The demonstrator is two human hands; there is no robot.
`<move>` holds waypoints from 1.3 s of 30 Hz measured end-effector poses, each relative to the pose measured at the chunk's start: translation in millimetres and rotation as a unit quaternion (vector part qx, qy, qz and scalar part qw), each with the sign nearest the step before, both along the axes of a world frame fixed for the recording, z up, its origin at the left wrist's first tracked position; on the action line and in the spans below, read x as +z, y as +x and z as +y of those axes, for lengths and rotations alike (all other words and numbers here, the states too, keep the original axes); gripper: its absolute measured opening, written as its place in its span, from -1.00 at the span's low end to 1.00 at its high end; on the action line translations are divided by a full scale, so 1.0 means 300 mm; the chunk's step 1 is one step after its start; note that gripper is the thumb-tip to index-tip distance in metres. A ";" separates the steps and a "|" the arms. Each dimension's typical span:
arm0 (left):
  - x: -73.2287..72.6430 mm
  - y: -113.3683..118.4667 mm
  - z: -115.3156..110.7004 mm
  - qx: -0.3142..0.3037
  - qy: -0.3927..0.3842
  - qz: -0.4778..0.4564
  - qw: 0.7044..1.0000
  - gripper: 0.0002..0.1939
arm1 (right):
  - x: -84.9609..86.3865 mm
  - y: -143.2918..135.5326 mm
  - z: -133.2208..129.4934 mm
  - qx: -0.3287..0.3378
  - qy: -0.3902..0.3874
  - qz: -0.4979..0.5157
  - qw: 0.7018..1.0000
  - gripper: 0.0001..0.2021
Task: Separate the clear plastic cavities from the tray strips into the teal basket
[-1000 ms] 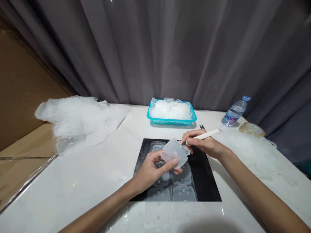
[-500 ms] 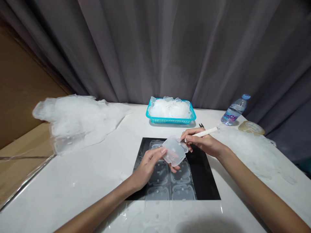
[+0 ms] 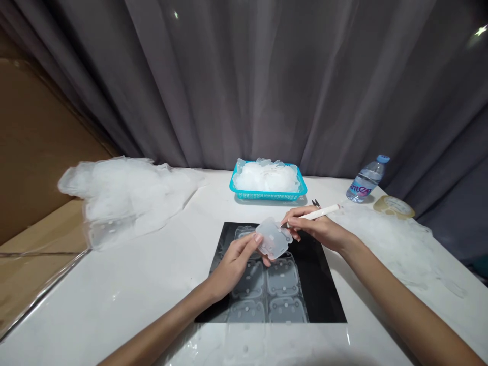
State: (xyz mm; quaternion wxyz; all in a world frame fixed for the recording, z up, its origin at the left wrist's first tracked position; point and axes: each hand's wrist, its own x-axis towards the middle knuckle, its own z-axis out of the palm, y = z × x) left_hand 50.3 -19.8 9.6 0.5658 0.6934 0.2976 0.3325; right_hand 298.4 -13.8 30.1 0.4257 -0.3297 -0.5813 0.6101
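Between the thumb and fingers of my left hand [image 3: 242,254] is a thin translucent plastic piece [image 3: 273,240] with notched edges and small holes. My right hand [image 3: 312,226] grips a white pen-shaped tool [image 3: 322,211], its lower end at the piece's upper right edge. Whether that tip is a nib or a blade I cannot make out. Dark pointed tips [image 3: 315,203] stick out behind my right hand; the rest of that tool is hidden. Below both hands, a clear sheet of similar joined pieces [image 3: 282,277] lies across a black mat [image 3: 322,295].
A blue basket [image 3: 267,195] heaped with translucent pieces stands at the back. A pile of clear sheets [image 3: 129,195] lies left, beside cardboard [image 3: 41,223]. On the right are a water bottle [image 3: 366,183], a tape roll [image 3: 394,206] and loose translucent pieces [image 3: 392,244]. A grey curtain [image 3: 244,81] hangs behind.
The view has tilted slightly, so the table sits lower. My left hand has turned the plastic piece a little, and the pen-shaped tool stays close to its upper right edge.
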 end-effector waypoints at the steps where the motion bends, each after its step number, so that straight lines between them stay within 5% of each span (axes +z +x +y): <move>1: 0.002 -0.001 0.001 0.000 0.003 0.000 1.000 -0.47 | -0.002 -0.001 0.001 0.000 0.001 -0.001 1.000 -0.74; 7: 0.021 -0.005 -0.010 0.009 -0.011 -0.015 1.000 -0.48 | 0.000 -0.011 -0.007 -0.008 -0.008 -0.001 1.000 -0.72; 14: -0.013 -0.012 -0.012 0.008 -0.033 -0.009 0.999 -0.66 | -0.004 -0.009 -0.010 0.001 0.021 -0.024 0.999 -0.72; 28: -0.030 -0.030 0.002 -0.018 0.050 0.108 0.993 -0.68 | 0.037 -0.009 -0.025 0.032 0.055 -0.084 0.994 -0.72; 31: -0.038 -0.049 0.019 -0.013 0.107 0.193 0.975 -0.46 | 0.025 -0.014 -0.016 -0.039 0.062 -0.096 0.993 -0.70; 34: -0.061 -0.072 0.038 -0.004 0.200 0.286 0.937 -0.27 | 0.020 -0.018 0.020 -0.205 0.099 -0.120 0.966 -0.67; 39: -0.107 -0.087 0.053 -0.004 0.287 0.334 0.898 -0.25 | 0.048 -0.032 0.200 -0.439 0.294 -0.240 0.815 -0.67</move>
